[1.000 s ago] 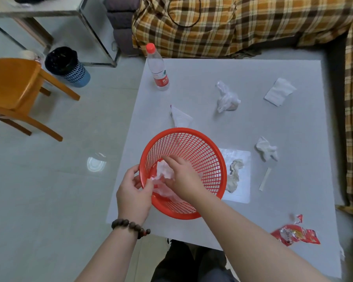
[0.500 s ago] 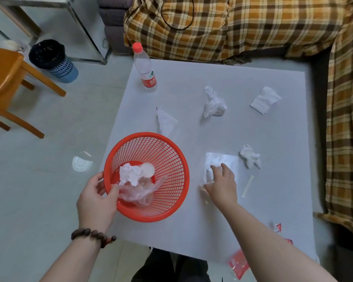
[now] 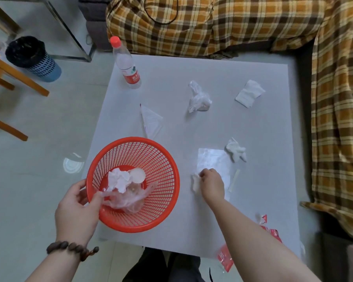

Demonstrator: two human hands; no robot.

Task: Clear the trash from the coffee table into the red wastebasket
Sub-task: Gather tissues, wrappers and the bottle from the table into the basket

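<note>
Since earlier: right hand [image 3: 212, 185] now pinching crumpled tissue [image 3: 195, 183]; left hand [image 3: 77, 212] gripping red wastebasket [image 3: 161, 218] rim. Risk: loose pinch, tissue dropped short.

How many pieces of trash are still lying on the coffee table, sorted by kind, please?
Tissues: 3
Clear plastic pieces: 3
Red wrappers: 2
Paper strip: 1
Bottle: 1
Total: 10
</note>
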